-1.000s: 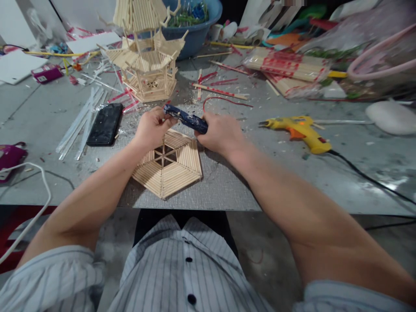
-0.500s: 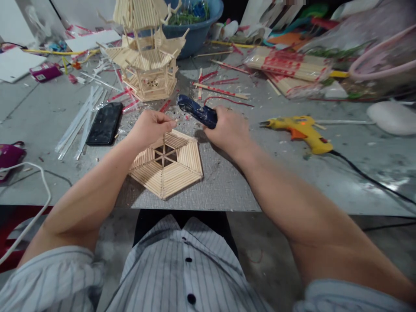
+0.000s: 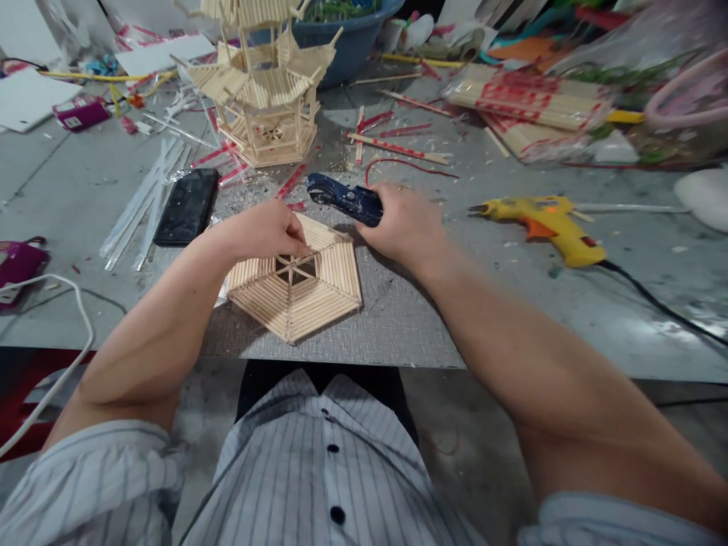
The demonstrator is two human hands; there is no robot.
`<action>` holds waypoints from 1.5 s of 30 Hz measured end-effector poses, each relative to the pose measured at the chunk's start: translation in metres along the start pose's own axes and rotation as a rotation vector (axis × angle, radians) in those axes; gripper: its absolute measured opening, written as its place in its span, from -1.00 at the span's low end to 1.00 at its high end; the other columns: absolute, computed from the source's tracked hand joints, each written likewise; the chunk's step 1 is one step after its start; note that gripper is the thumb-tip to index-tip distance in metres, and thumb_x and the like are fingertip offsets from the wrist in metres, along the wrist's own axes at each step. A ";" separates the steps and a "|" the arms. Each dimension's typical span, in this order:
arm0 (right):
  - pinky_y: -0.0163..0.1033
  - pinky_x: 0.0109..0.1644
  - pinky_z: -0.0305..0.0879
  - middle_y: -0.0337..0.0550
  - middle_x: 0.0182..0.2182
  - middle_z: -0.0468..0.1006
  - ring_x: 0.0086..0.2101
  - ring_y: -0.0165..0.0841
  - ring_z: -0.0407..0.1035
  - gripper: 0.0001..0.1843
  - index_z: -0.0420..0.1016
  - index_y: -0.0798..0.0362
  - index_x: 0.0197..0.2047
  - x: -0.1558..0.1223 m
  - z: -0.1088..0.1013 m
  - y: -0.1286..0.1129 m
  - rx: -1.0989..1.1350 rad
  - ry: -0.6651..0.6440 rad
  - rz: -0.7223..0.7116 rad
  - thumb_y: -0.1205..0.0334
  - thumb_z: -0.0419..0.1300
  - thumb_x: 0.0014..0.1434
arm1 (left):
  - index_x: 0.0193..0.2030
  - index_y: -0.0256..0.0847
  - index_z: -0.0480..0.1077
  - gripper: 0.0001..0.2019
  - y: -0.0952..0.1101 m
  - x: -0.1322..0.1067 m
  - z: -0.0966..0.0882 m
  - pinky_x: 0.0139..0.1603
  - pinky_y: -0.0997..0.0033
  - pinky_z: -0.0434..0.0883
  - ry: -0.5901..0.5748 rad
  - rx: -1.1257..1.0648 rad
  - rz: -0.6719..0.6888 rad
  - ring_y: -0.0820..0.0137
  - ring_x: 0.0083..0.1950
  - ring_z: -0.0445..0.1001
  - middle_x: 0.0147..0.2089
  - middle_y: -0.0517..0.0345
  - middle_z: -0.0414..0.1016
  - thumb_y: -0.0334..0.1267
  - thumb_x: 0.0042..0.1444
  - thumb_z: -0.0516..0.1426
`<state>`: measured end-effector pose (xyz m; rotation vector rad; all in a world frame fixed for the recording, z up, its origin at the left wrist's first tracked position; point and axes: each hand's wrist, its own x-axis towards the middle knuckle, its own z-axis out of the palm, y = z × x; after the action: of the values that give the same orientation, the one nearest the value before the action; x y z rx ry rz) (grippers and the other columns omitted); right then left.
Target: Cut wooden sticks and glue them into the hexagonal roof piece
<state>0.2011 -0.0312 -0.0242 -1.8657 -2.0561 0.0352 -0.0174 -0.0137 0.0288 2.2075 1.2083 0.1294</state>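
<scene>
Lying left, phone (image 3: pixel 186 208): roughly 10 o'clock from the hexagonal stick panel (image 3: pixel 310 303), with 12 facing away from the wearer.
Stick pagoda (image 3: pixel 270 87): upright, near 12, well apart from the panel.
Left hand (image 3: pixel 276 230): over the panel's 11-12 side, fingertips at the far rim of the centre gap. Fingers drawn together; can't tell if a sliver is pinched, or if they touch down.
Panel place: flat on the tabletop (image 3: pixel 403 326), near the wearer's edge, below both hands.
Panel axis: one corner aims at 6, others near 2, 4 and 8; 12 and 10 partly hidden. Ribs fan from hub to corners. No clear long axis.
Blue hand tool (image 3: pixel 348 200): beyond the panel, about 1 o'clock. Long axis 10 to 4, head at 10.
Right hand (image 3: pixel 405 227): about 2, clamped around the tool's handle.
Technique: I'd keep fingertip pressure light, follow the rib line, avoid nudging the hexagon, and hold the tool head off the sticks.
Glue gun (image 3: pixel 563 227): between 2 and 3, nozzle toward 9. Probably hot; mind the right forearm.
</scene>
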 end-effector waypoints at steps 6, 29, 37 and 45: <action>0.01 -0.10 0.26 0.14 -0.12 0.50 -0.12 -0.03 0.39 -0.45 0.35 0.10 0.13 -0.002 0.001 -0.001 0.004 -0.019 -0.002 0.04 0.18 0.11 | -0.69 -0.19 0.46 -0.84 0.005 -0.001 0.006 -0.56 0.52 0.13 -0.119 0.132 0.059 0.55 -0.65 0.28 -0.71 0.28 0.39 -0.28 -0.17 0.24; 0.00 -0.12 0.28 0.13 -0.12 0.50 -0.12 -0.02 0.39 -0.45 0.37 0.10 0.12 0.000 0.004 0.001 0.002 -0.053 -0.041 0.08 0.20 0.08 | -0.68 -0.17 0.46 -0.81 0.012 -0.004 0.005 -0.43 0.44 0.19 -0.355 0.164 -0.003 0.46 -0.60 0.31 -0.66 0.20 0.43 -0.39 -0.10 0.17; -0.01 -0.12 0.27 0.14 -0.09 0.50 -0.11 -0.02 0.38 -0.48 0.39 0.07 0.11 -0.001 0.002 -0.001 -0.002 -0.074 -0.033 0.08 0.19 0.09 | -0.67 -0.17 0.48 -0.83 0.009 -0.002 0.005 -0.43 0.45 0.18 -0.369 0.132 -0.008 0.47 -0.60 0.30 -0.66 0.21 0.43 -0.39 -0.12 0.18; 0.00 -0.11 0.29 0.14 -0.12 0.52 -0.12 -0.02 0.40 -0.49 0.41 0.11 0.09 -0.001 0.004 0.001 0.016 -0.045 -0.069 0.10 0.19 0.07 | -0.54 -0.22 0.53 -0.87 0.011 -0.002 0.001 -0.39 0.48 0.20 -0.426 0.202 -0.016 0.50 -0.55 0.34 -0.58 0.21 0.50 -0.30 -0.07 0.17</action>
<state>0.2006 -0.0309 -0.0282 -1.7997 -2.1423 0.0761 -0.0100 -0.0200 0.0348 2.2393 1.0321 -0.4663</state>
